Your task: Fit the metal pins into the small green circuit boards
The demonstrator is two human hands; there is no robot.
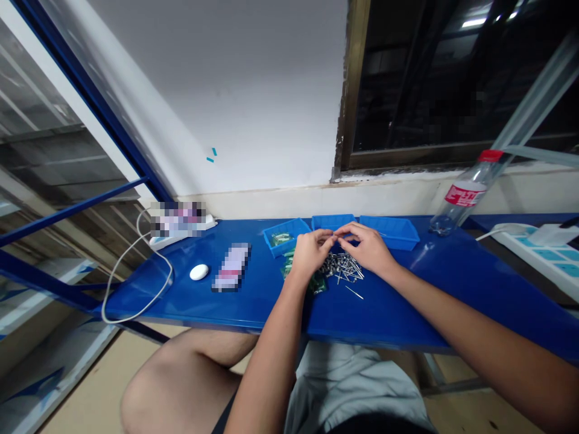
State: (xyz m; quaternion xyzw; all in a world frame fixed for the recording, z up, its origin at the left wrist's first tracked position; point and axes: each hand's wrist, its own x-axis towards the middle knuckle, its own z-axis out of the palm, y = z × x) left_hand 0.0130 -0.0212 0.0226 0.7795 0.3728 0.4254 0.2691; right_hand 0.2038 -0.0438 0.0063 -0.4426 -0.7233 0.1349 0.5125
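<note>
Three shallow blue plastic trays [388, 232] sit in a row at the back of the glossy blue workbench [407, 301]; the leftmost holds small green parts, the others' contents I cannot tell. The left hand [311, 252] and right hand [368, 247] meet fingertip to fingertip, pinching something too small to identify, above a loose pile of silvery metal pins [344, 266].

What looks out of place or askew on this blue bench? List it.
The plastic bottle leans tilted at the right rear instead of standing upright. Metal pins lie in a loose heap on the bench, outside the blue trays, with one stray pin apart from it.
</note>
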